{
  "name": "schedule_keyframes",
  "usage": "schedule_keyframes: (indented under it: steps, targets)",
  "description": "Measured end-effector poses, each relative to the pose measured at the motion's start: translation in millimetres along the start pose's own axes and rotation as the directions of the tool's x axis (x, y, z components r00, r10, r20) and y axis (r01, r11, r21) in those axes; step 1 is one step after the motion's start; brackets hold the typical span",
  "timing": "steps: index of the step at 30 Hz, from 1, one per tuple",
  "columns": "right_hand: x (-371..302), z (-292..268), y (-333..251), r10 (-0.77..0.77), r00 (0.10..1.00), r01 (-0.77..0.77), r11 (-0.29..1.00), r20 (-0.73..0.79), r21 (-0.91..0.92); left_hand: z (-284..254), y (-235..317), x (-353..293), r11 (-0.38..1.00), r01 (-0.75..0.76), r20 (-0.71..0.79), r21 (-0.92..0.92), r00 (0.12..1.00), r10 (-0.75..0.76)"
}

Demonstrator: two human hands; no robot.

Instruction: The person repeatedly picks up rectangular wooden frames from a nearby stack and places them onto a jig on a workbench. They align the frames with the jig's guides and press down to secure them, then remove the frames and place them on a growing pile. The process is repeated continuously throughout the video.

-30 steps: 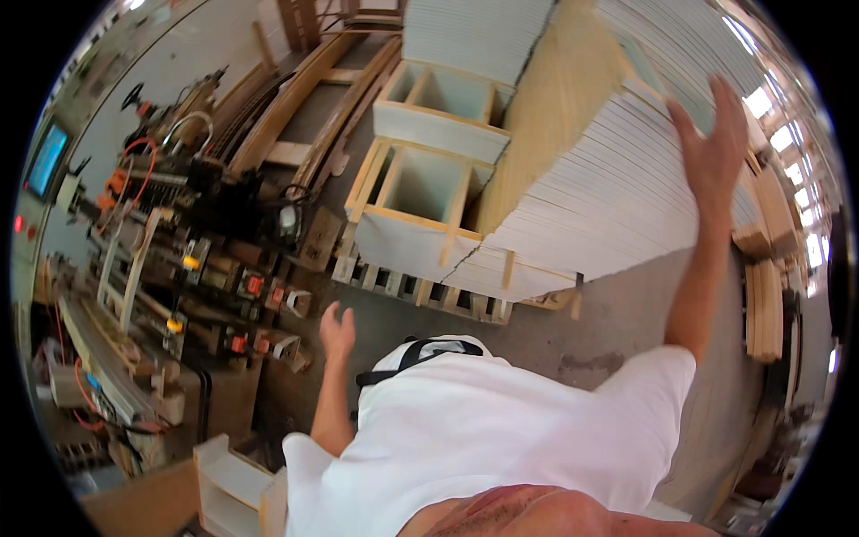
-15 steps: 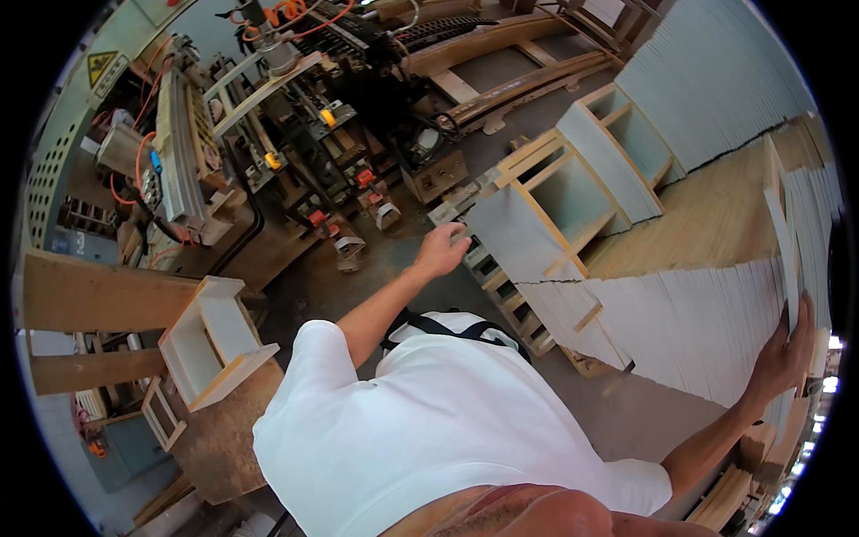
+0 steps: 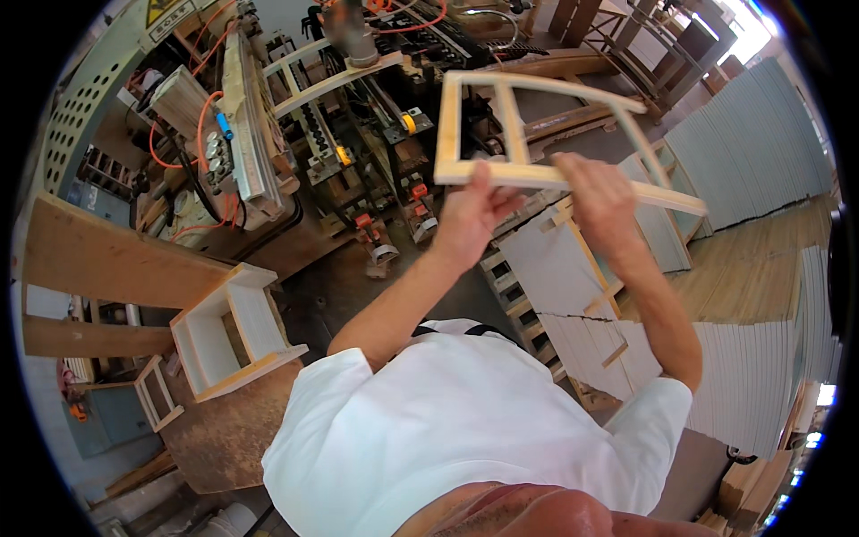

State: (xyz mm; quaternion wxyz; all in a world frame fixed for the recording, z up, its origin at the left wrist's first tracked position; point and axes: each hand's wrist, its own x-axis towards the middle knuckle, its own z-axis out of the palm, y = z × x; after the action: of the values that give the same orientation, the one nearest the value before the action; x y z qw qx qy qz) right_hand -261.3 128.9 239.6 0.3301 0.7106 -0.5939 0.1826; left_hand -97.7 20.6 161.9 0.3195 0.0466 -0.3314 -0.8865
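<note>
A light wooden frame (image 3: pixel 512 170) with a crossbar hangs raised in front of me, tilted, its far right part reaching over the stacked boxes. My left hand (image 3: pixel 472 217) pinches the near rail close to its left corner, the thumb up against the wood. Farther right on the same rail, my right hand (image 3: pixel 601 201) is wrapped over it with its knuckles up. Behind the frame and below it stand open box-shaped cabinet carcasses (image 3: pixel 559 259) of pale board with wooden edges, partly covered by the frame and my right arm.
On the left, an open white box frame (image 3: pixel 240 333) rests on a brown worktop (image 3: pixel 234 434); a small wooden frame (image 3: pixel 159 394) leans beside it. A machine with clamps and orange hoses (image 3: pixel 358 134) stands ahead. Tall stacks of pale panels (image 3: pixel 743 148) line the right, with a slatted pallet (image 3: pixel 528 313) below.
My right hand has come from the panel stack at the far right to the middle. Both hands now hold the wooden frame up; my left hand was empty before. The view has shifted.
</note>
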Motion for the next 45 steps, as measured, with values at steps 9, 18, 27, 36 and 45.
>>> schedule_keyframes:
  steps: [9,18,27,36,45]
  targets:
    - [24.5,153.1,-60.0,-0.016,0.963,-0.11,0.889,0.27,0.445,-177.5,44.7,-19.8,0.954,-0.195,-0.384,-0.227,0.918,0.096]
    - [80.7,265.7,-78.6,-0.125,0.984,0.019,0.782,0.126,0.622,-270.9,91.2,-5.1,0.89,-0.44,-0.614,-0.121,0.738,0.282]
    - [101.6,336.0,-66.4,-0.185,0.98,0.092,0.735,0.069,0.671,-290.7,107.3,5.9,0.901,-0.435,-0.634,0.008,0.694,0.341]
    - [100.7,360.4,-55.6,-0.152,0.987,0.07,0.675,0.046,0.734,-281.8,108.6,12.5,0.9,-0.43,-0.674,0.072,0.644,0.362]
    - [108.7,358.3,-48.2,-0.185,0.982,0.099,0.696,0.045,0.712,-279.4,110.4,17.8,0.883,-0.465,-0.683,0.063,0.625,0.378]
